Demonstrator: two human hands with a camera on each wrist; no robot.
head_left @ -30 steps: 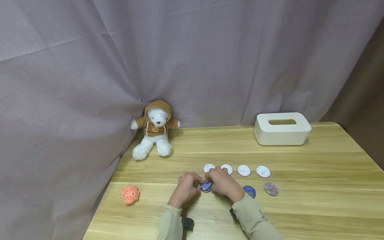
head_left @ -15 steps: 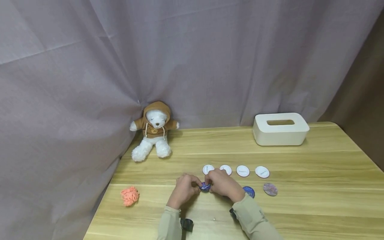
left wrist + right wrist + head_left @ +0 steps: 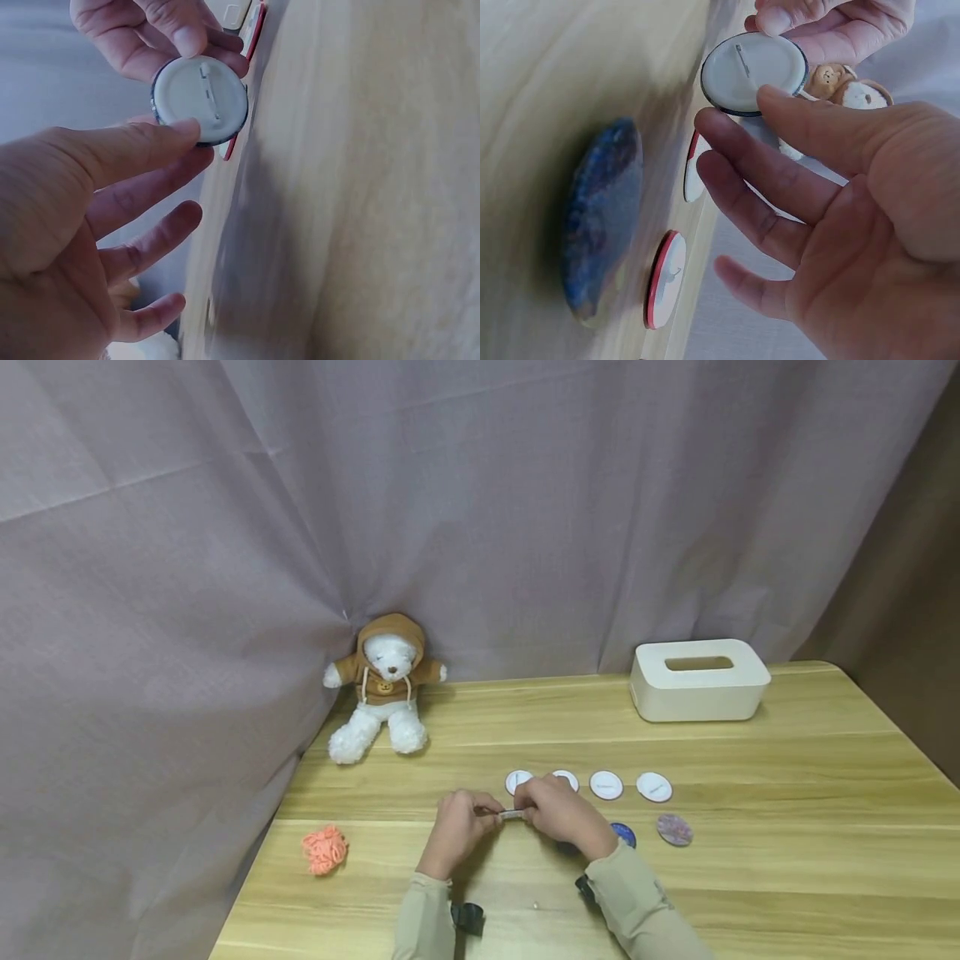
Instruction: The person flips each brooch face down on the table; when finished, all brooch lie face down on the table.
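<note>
A round pin-back button badge (image 3: 512,815) is held between both hands over the table, edge-on in the head view. Its pale back (image 3: 180,91), with a safety pin across it, faces both wrist cameras. My left hand (image 3: 459,828) pinches one side between thumb and index finger, the other fingers spread apart. From the opposite side, my right hand (image 3: 562,814) pinches the badge with thumb and index finger. Just beyond the hands lies a row of several white round badges (image 3: 606,785). A blue badge (image 3: 604,217) lies near my right hand, partly covered by it in the head view.
To the right of the blue badge is a pinkish-purple badge (image 3: 675,830). A white tissue box (image 3: 700,693) stands at the back right. At the back left sits a teddy bear (image 3: 390,681) in a brown hoodie; a coral yarn bundle (image 3: 325,849) lies at the left.
The badge in my hands has tipped up from showing its blue-purple face to standing edge-on in the head view. Both hands stay in nearly the same place.
</note>
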